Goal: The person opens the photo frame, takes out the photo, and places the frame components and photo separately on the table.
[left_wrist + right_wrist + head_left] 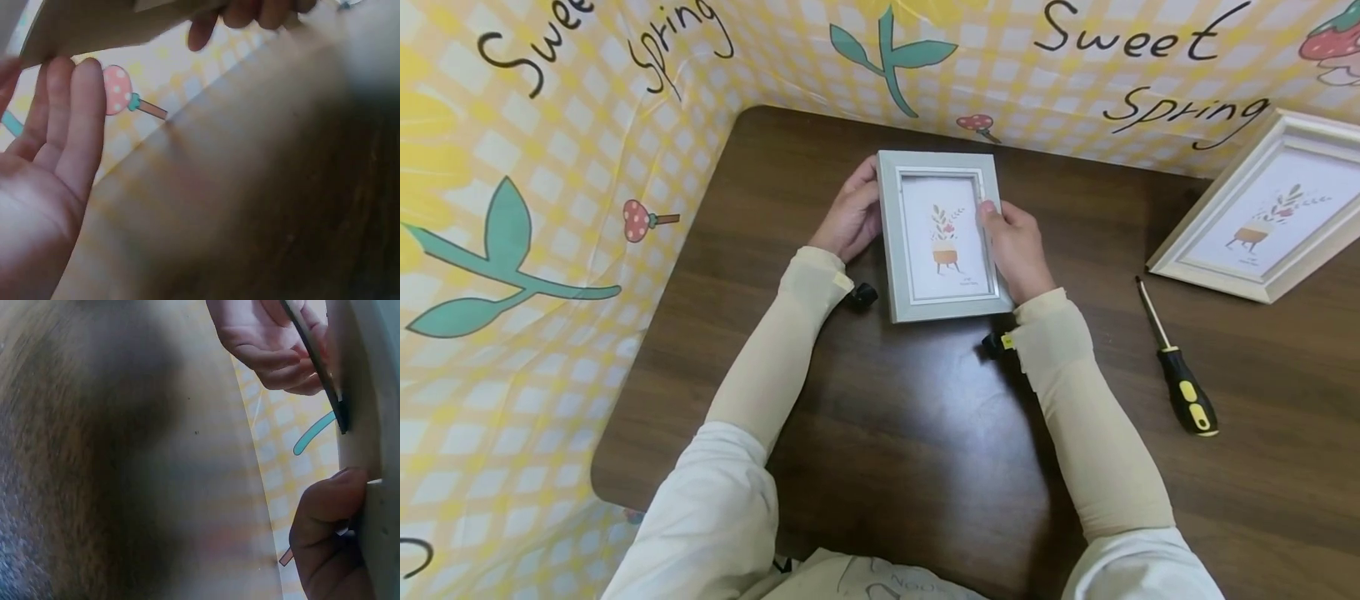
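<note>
Head view: picture frame (943,237), grey, one; between the fingers of both hands, front toward the camera.
Left hand (853,210): fingers nearly straight, side by side, tips touching the frame's edge.
Right hand (1021,250): clamped on the frame's right side, thumb over the front border.
Flap (314,359), thin, dark-edged: behind the frame, between both hands' fingers; probably its stand.
Screwdriver (1180,367), black and yellow: on the table (722,217), right of the right fingers, nearer the body.
Second frame (1262,217), pale: well right of the right fingers.
Handling, by judgement: thumb best kept on the border; both sides supported evenly; fingertips clear of the flap.
</note>
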Tool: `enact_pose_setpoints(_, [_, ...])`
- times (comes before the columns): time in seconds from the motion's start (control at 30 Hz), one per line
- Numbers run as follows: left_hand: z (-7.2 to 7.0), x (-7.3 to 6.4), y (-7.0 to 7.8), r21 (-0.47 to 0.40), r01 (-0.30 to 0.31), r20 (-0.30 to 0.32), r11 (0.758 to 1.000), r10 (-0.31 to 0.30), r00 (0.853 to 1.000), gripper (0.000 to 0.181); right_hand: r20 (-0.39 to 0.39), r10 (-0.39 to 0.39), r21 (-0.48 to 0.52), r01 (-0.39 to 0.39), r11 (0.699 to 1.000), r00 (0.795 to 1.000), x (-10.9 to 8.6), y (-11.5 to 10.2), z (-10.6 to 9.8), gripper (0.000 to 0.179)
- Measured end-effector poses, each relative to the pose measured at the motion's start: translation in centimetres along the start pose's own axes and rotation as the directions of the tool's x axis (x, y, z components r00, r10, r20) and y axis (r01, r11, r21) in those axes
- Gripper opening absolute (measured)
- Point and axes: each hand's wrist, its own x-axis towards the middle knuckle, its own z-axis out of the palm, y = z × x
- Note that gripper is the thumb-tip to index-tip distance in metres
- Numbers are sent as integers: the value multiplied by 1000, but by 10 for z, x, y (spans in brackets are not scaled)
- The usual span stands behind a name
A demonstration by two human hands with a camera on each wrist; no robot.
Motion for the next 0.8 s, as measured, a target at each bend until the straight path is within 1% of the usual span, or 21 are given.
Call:
enact_pose_setpoints(0.07, [0, 0, -2, 23, -2, -33, 1000, 2, 999, 25, -5, -19, 17, 19, 1000, 1000, -1, 0, 0, 53])
enact_pose_setpoints(0.17, [0, 0, -2, 71, 1, -80, 997, 4, 997, 32, 0, -37, 37, 37, 999, 999, 0, 0, 2, 52])
enact_pose_setpoints(0.23, [1, 0, -1, 100, 3, -78, 995, 5, 997, 37, 3, -30, 53, 30, 998, 1000, 0, 0, 3, 53])
enact_pose_setpoints(0.27, [2, 0, 0, 122, 14, -79, 992, -5, 997, 39, 5, -29, 57, 28, 998, 1000, 1, 0, 3, 53])
enact_pose_setpoints(0.33, [3, 0, 2, 177, 51, -87, 983, -36, 996, 38, 0, -24, 62, 24, 998, 1000, 1, 1, 3, 52])
enact_pose_setpoints(0.4, [5, 0, 5, 265, 94, -98, 960, -70, 993, 33, -11, -21, 71, 22, 997, 1000, 1, 2, 3, 52])
enact_pose_setpoints(0.43, [6, 0, 6, 317, 118, -107, 941, -88, 990, 31, -17, -26, 74, 27, 997, 1000, 1, 2, 2, 52])
enact_pose_setpoints(0.5, [7, -1, 7, 426, 150, -129, 892, -105, 986, 26, -27, -37, 81, 39, 996, 999, 1, 3, 1, 51])
enact_pose_setpoints(0.53, [7, -1, 8, 474, 154, -135, 867, -101, 986, 24, -30, -37, 93, 39, 995, 999, 2, 3, 0, 50])
enact_pose_setpoints(0.6, [6, -1, 9, 550, 153, -151, 821, -83, 985, 21, -27, -28, 146, 32, 989, 999, 3, 3, -1, 48])
enact_pose_setpoints(0.7, [4, 1, 10, 637, 164, -195, 754, -49, 980, 21, 2, -2, 245, 1, 970, 1000, 5, 5, -7, 46])
enact_pose_setpoints(0.73, [3, 2, 11, 670, 169, -204, 723, -40, 978, 21, 8, 4, 277, -6, 961, 1000, 5, 6, -8, 45])
enact_pose_setpoints(0.8, [0, 5, 12, 754, 190, -218, 629, -32, 975, 24, 21, 7, 319, -13, 948, 1000, 6, 7, -11, 45])
